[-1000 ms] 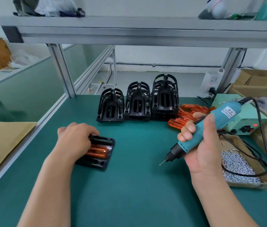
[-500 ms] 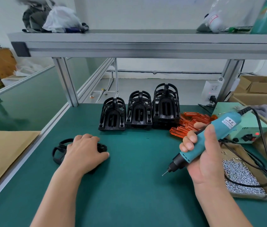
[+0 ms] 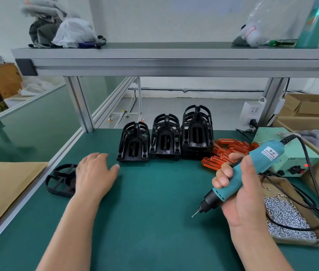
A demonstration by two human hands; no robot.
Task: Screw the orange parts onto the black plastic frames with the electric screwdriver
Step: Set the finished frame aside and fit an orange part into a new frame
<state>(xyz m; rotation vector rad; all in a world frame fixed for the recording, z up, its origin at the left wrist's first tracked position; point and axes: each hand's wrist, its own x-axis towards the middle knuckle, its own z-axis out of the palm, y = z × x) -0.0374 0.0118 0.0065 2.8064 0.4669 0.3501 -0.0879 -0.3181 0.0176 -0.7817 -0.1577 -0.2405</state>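
Note:
My right hand (image 3: 242,194) grips the teal electric screwdriver (image 3: 252,169), its bit pointing down-left above the green mat. My left hand (image 3: 94,175) hovers open, palm down, just right of a black plastic frame (image 3: 60,179) that lies flat near the mat's left edge; the hand covers part of it. Three stacks of black frames (image 3: 165,137) stand at the back of the mat. A pile of orange parts (image 3: 225,151) lies to their right, behind the screwdriver.
A cardboard tray of small silver screws (image 3: 285,218) sits at the right under the screwdriver's black cable. The green power supply box (image 3: 289,161) stands behind it. An aluminium shelf (image 3: 174,59) spans overhead on posts. Brown board (image 3: 2,188) lies left of the mat.
My left hand has let go of the frame with the orange part, set it down at the left and lifted to the right. The view has tilted up. The screwdriver hand barely moved.

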